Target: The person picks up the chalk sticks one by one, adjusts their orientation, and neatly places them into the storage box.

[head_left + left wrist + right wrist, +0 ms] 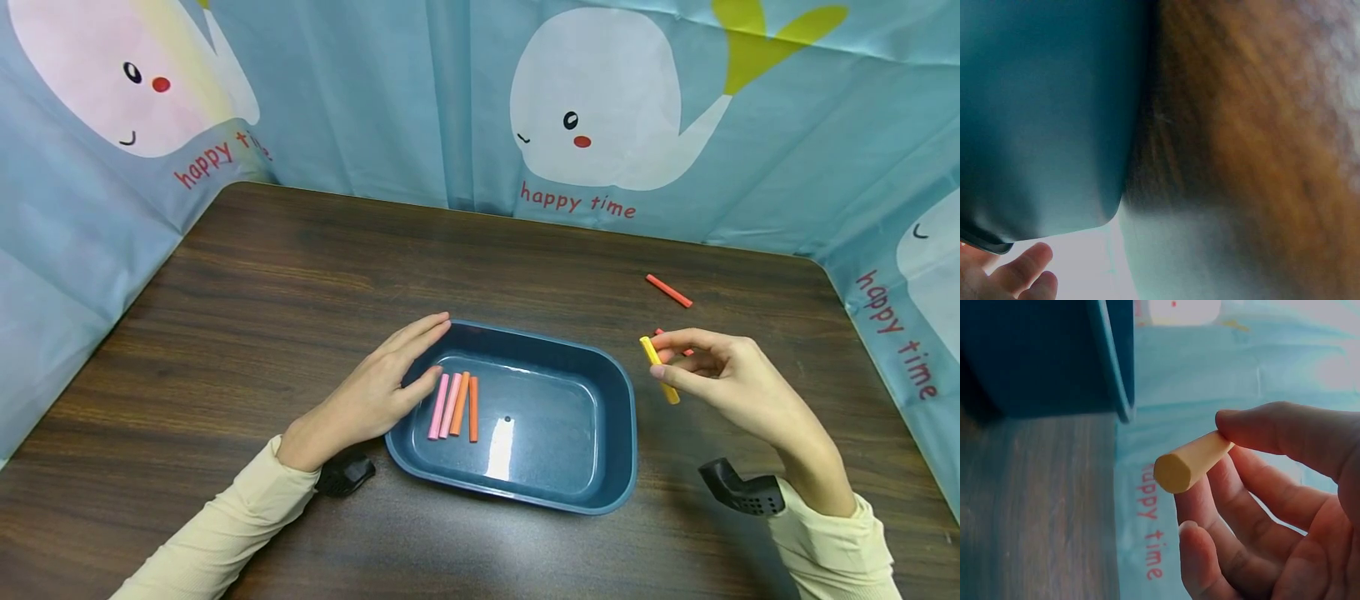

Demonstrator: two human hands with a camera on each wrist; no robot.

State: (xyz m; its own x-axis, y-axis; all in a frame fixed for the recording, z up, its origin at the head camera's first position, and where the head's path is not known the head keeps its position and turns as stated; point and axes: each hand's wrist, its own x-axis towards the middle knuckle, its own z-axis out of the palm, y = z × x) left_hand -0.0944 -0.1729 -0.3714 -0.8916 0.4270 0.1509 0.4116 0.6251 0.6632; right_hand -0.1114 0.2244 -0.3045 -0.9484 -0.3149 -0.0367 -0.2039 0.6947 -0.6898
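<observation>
My right hand [738, 379] pinches a yellow crayon [672, 395] between thumb and fingers, raised just right of the blue tray [525, 498]. In the right wrist view, the faceted blunt end of the crayon [1172, 474] faces the camera. My left hand [378, 387] rests at the tray's left rim, its fingers stretched along the upper left corner and its thumb reaching over the inside. Two pink crayons [437, 408], an orange crayon [461, 404] and a red-orange crayon [473, 410] lie side by side at the tray's left end.
A red crayon [669, 291] lies on the dark wooden table [315, 258] beyond the tray's right end. Another red crayon [687, 352] is partly hidden behind my right hand. Light-blue curtains [390, 108] with whale prints border the table's back and sides.
</observation>
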